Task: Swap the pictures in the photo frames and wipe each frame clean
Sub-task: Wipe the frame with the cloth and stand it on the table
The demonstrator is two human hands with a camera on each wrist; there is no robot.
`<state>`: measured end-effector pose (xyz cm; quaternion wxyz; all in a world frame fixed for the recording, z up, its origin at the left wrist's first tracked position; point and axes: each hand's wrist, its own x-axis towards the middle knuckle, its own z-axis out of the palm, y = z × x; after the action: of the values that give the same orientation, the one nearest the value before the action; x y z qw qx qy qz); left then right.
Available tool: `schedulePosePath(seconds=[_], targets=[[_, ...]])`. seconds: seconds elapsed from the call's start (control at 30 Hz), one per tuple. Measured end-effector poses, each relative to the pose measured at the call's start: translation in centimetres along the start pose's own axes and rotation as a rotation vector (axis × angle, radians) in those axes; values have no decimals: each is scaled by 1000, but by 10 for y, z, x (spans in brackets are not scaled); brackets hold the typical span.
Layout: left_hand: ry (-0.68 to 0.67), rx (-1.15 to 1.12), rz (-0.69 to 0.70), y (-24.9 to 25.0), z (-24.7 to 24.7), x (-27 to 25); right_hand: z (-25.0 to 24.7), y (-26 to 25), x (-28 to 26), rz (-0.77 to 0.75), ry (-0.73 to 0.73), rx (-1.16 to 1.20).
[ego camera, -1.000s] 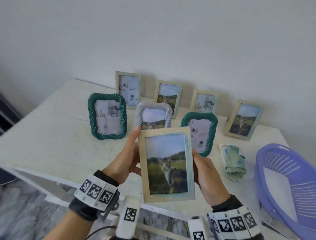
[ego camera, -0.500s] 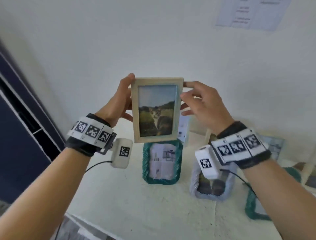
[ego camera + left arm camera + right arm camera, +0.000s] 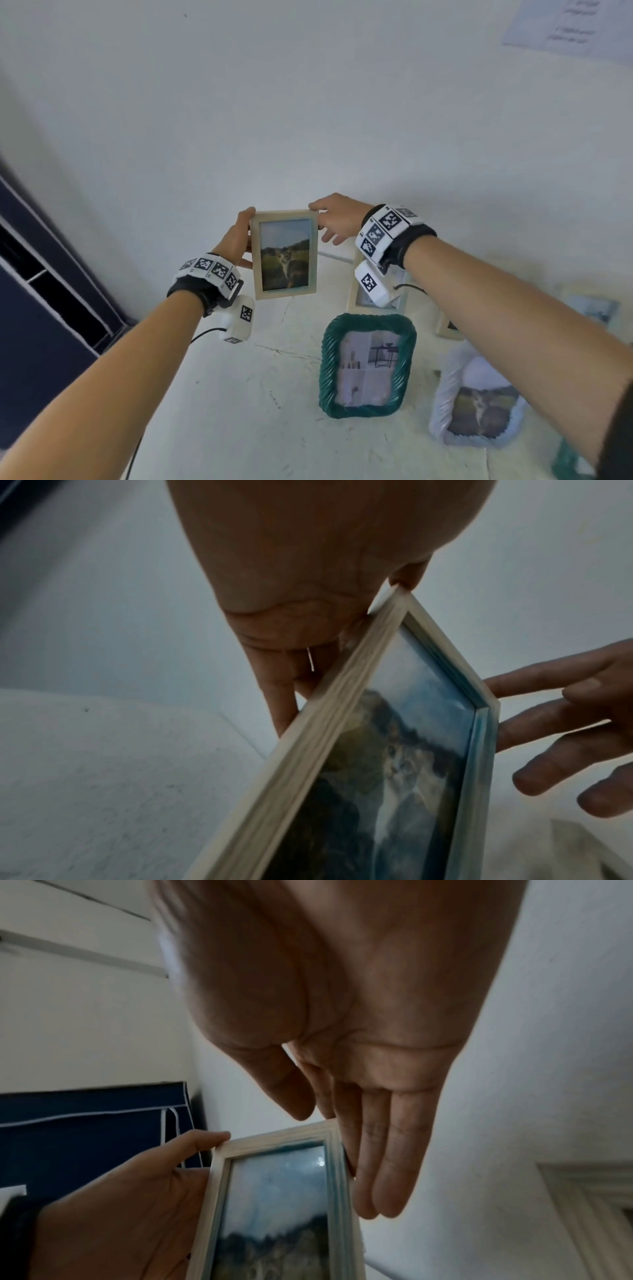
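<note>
Wooden cat-photo frame (image 3: 284,254), two hands, left (image 3: 236,240), right (image 3: 337,219)

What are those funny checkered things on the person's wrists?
Each bare arm wears a black wristband wrapped in white tags printed with black square codes. A small white camera box with its own code hangs below each wrist, trailing a thin black cable. No sleeves.
</note>
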<state>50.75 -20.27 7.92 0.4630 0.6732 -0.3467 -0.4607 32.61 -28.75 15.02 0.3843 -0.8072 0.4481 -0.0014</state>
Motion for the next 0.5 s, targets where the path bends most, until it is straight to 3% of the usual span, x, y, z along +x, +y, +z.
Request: schedulePosePath(seconds=[0.23,0.4,0.5], targets=[[-33,-32,-80,-25,1,37,14,7,35,102,-52,-128],[-41,-36,-110,-34,3,48,19,19,41,83,37,-163],[-26,4,-88,-36,5,48,20,23,44,84,6,-160]])
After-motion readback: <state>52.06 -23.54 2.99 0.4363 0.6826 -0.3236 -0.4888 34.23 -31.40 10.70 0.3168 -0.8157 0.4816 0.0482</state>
